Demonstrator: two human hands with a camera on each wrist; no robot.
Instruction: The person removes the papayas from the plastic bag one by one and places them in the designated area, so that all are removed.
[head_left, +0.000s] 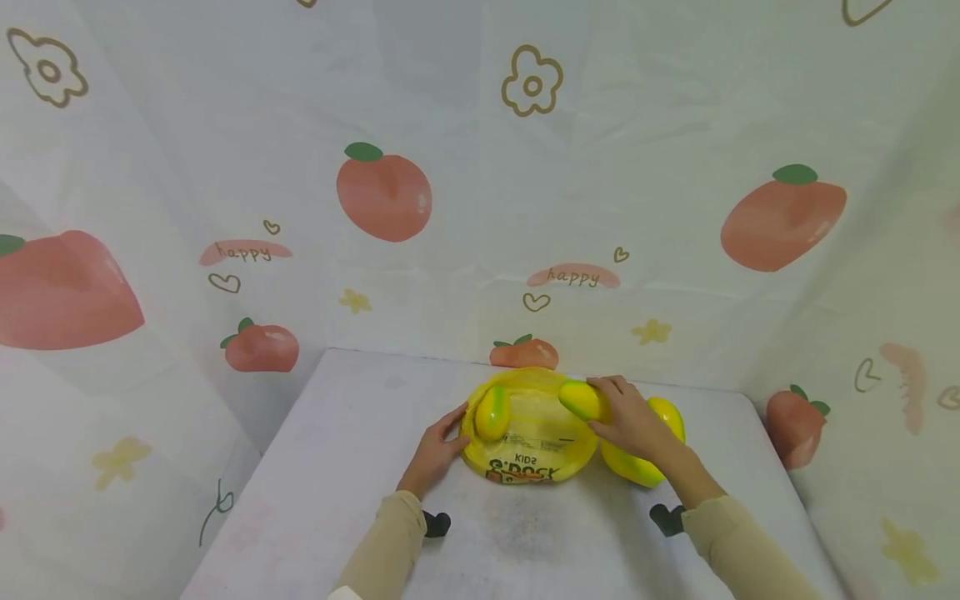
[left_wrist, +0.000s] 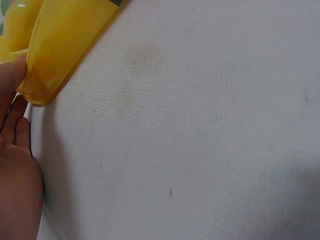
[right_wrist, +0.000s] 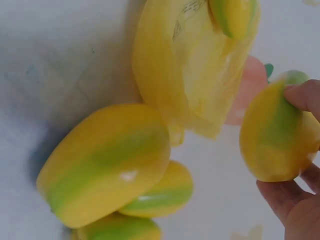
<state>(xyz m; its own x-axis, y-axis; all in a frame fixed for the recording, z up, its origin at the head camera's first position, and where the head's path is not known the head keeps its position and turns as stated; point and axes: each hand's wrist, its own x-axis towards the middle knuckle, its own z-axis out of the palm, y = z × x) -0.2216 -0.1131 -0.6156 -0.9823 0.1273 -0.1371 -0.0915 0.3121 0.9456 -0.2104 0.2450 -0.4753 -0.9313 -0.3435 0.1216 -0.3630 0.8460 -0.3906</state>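
Observation:
A yellow plastic bag [head_left: 551, 421] with printed lettering lies spread on the table, its mouth held wide. My left hand [head_left: 435, 454] grips the bag's left edge, thumb on the plastic and fingers behind it in the left wrist view. One yellow mango with a green stripe [head_left: 492, 413] sits in the bag's left part. My right hand [head_left: 633, 421] holds another mango [right_wrist: 277, 132] between thumb and fingers, over the bag's right edge. Close to the right of the bag lie more mangoes, a large one [right_wrist: 107, 162] and a smaller one [right_wrist: 162, 197] among them.
The white table [head_left: 360, 417] ends at a cloth backdrop [head_left: 465, 308] printed with peaches, behind and at both sides. Two dark heart-shaped marks, one of them on the right [head_left: 666, 519], show near the forearms.

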